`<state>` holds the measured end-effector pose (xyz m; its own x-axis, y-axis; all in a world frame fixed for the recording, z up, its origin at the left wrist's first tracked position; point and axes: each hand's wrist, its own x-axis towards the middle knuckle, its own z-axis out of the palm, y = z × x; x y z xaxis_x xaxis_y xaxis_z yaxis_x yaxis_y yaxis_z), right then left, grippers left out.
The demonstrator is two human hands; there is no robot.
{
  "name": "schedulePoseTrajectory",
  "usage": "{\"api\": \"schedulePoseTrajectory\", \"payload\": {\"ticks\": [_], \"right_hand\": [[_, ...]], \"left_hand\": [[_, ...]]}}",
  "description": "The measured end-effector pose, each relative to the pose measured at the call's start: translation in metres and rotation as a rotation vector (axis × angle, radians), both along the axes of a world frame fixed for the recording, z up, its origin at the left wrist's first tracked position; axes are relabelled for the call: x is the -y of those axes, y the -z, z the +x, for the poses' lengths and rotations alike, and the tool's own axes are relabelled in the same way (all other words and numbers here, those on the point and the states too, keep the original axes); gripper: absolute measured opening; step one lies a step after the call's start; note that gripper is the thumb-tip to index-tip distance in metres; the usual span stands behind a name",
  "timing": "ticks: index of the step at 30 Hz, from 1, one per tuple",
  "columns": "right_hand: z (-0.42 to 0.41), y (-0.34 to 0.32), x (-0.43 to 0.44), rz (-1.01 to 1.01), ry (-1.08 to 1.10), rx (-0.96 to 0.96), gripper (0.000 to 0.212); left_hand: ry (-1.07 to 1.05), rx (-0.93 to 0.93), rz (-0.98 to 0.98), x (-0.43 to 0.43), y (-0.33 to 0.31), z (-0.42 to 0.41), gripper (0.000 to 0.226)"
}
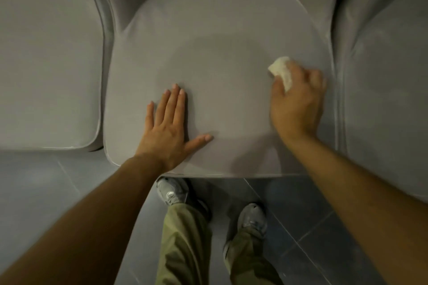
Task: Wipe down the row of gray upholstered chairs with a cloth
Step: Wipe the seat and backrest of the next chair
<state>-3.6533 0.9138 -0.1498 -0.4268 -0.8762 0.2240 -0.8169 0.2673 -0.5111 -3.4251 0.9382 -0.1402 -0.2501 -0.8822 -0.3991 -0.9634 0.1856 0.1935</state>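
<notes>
Three gray upholstered chairs (220,30) stood in a row, seats rounded, piped and smooth-napped. One small cream folded cloth (281,70), possibly terry though blurred, lay on the middle seat's right side, gripped by the right hand (298,102). The left hand (170,127) rested flat, fingers straight, near that seat's front edge.

Three gray upholstered chairs with rounded seat cushions are in view: the left chair (46,58) at the left of the frame, the centre chair (220,18) in the middle, and the right chair (389,81) at the right edge. There is one small cream-white folded cloth (281,71), at centre right. Two bare hands show: the left hand (166,127) at lower centre and the right hand (298,104) at centre right. At bottom centre are two gray lace-up sneakers, the left sneaker (172,192) and the right sneaker (252,217), and two olive-green trouser legs, the left leg (185,245) and the right leg (247,259).
</notes>
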Motion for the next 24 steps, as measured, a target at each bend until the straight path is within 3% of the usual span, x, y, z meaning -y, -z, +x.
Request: {"api": "schedulePoseTrajectory", "payload": {"ticks": [4,9,12,14,17,19,22,24], "right_hand": [[0.020,0.023,0.026,0.035,-0.024,-0.044,0.033],[0.158,0.029,0.003,-0.089,-0.412,0.030,0.031],[0.173,0.022,0.003,-0.101,-0.588,0.116,0.028],[0.144,0.017,0.024,-0.120,-0.498,0.131,0.033],[0.074,0.019,0.066,-0.108,-0.122,-0.052,0.042],[0.046,0.023,0.086,-0.077,-0.010,-0.082,0.042],[0.101,0.037,0.085,-0.023,-0.038,-0.076,0.042],[0.168,0.037,0.074,-0.073,-0.207,0.012,0.038]], "left_hand": [[-0.038,-0.012,-0.008,0.014,0.005,0.035,0.104],[-0.017,-0.050,-0.015,0.035,0.006,0.092,0.117],[0.015,-0.046,-0.019,0.050,0.008,0.112,0.124],[0.034,-0.078,-0.014,0.059,0.011,0.112,0.125],[0.065,-0.122,-0.022,0.074,0.015,0.106,0.125],[0.092,-0.129,-0.030,0.082,0.017,0.108,0.124],[0.105,-0.143,-0.009,0.092,0.019,0.118,0.126],[0.107,-0.132,-0.001,0.095,0.018,0.120,0.127]]}}
